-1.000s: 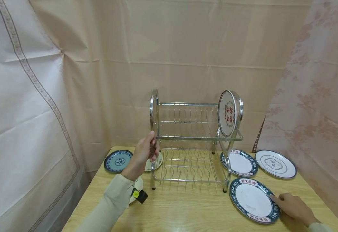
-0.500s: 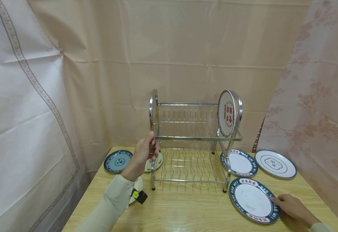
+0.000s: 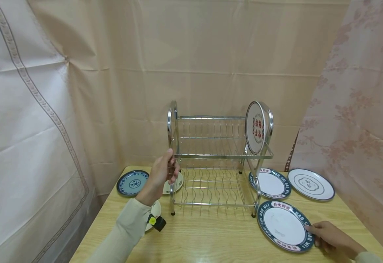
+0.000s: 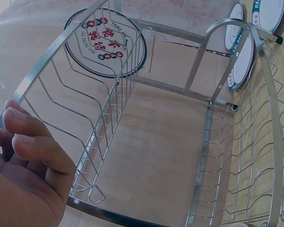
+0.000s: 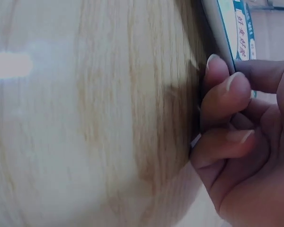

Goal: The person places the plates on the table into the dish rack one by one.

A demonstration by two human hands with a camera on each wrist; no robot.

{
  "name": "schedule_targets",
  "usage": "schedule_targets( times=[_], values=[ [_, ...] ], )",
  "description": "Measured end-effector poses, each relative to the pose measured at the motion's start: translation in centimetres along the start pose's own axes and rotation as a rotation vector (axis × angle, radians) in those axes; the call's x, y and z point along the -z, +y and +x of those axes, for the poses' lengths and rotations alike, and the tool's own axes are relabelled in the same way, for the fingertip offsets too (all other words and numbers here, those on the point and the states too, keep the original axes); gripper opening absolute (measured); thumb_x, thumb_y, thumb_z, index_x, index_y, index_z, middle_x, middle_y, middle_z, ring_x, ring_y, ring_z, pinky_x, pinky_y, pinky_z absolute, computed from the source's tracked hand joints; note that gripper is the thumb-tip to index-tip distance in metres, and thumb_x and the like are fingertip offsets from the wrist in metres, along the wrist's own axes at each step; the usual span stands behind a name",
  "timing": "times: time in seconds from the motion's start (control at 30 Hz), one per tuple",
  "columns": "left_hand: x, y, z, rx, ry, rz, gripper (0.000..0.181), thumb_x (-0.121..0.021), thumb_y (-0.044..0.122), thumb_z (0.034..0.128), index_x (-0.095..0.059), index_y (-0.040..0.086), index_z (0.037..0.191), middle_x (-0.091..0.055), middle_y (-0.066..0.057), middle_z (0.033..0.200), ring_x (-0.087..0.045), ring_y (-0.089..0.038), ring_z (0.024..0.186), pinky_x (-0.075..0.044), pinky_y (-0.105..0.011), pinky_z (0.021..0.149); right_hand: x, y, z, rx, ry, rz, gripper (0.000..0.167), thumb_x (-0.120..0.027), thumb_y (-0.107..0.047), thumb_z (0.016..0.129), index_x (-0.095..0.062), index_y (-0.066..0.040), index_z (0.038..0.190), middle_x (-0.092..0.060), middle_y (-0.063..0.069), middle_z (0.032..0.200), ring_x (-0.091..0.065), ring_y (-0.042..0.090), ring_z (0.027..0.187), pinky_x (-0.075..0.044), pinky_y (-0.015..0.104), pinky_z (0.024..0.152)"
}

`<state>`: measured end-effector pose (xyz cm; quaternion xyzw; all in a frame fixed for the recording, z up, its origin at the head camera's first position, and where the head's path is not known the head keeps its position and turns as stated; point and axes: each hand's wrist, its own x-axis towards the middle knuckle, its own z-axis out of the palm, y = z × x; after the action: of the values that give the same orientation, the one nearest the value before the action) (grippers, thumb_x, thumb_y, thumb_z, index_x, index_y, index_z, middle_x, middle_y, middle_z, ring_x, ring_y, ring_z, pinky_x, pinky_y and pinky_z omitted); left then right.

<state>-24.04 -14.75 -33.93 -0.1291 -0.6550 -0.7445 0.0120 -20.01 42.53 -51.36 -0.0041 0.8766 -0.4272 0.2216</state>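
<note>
My left hand (image 3: 160,171) curls its fingers round the left end of the two-tier metal dish rack (image 3: 215,156), at upper-tier height; the left wrist view shows those fingers (image 4: 38,146) at the rack's bar. At the front right, my right hand (image 3: 334,236) pinches the rim of a white plate (image 3: 284,226) with a dark teal lettered border. Its thumb lies on top and its fingers are under the edge, close to the tabletop in the right wrist view. One round plate with red characters (image 3: 256,128) stands upright at the upper tier's right end.
Behind the pinched plate lie another teal-bordered plate (image 3: 271,183) and a white plate with grey lines (image 3: 311,184). Left of the rack are a blue patterned plate (image 3: 133,182) and two pale dishes, partly hidden by my left arm. Curtains enclose the wooden table (image 3: 204,237).
My right fingers have worked further under the plate's right edge, which now looks slightly lifted. The head view has shifted a little. My left hand keeps its place on the rack.
</note>
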Motion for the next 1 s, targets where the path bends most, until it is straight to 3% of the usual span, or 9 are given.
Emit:
schedule_targets(
  times=[0.37,0.6,0.8,1.0],
  values=[
    [0.0,0.1,0.0,0.0,0.0,0.006,0.049,-0.037,0.052,0.1096,-0.044,0.011,0.083,-0.054,-0.002,0.066,-0.044,-0.013,0.05,-0.038,-0.024,0.047,0.8,0.8,-0.8,0.074,-0.141,0.247,0.037,-0.042,-0.028,0.112,-0.062,-0.005,0.093,-0.061,0.001,0.075,-0.051,0.01,0.059,-0.044,0.022,0.056],
    [0.0,0.1,-0.1,-0.004,-0.008,0.011,0.049,-0.037,0.052,0.1094,-0.044,0.011,0.084,-0.054,-0.002,0.067,-0.044,-0.013,0.05,-0.038,-0.024,0.047,1.3,1.0,-1.2,0.036,-0.096,0.287,0.035,-0.042,-0.03,0.112,-0.062,-0.005,0.1,-0.061,0.002,0.077,-0.053,0.012,0.063,-0.047,0.026,0.066],
    [0.1,0.0,0.0,0.004,-0.004,0.006,0.049,-0.038,0.052,0.1095,-0.043,0.011,0.083,-0.054,-0.004,0.067,-0.043,-0.013,0.05,-0.038,-0.024,0.047,1.3,0.9,-1.6,0.052,-0.091,0.319,0.033,-0.041,-0.029,0.113,-0.061,-0.004,0.104,-0.059,0.002,0.079,-0.051,0.012,0.064,-0.046,0.026,0.066],
    [0.0,0.0,0.1,0.004,-0.003,0.004,0.049,-0.039,0.052,0.1093,-0.043,0.011,0.083,-0.054,-0.004,0.067,-0.043,-0.013,0.05,-0.037,-0.024,0.047,1.5,0.4,-2.0,0.049,-0.031,0.275,0.034,-0.041,-0.031,0.112,-0.061,-0.005,0.103,-0.06,0.002,0.079,-0.051,0.011,0.062,-0.045,0.026,0.063]
  ],
)
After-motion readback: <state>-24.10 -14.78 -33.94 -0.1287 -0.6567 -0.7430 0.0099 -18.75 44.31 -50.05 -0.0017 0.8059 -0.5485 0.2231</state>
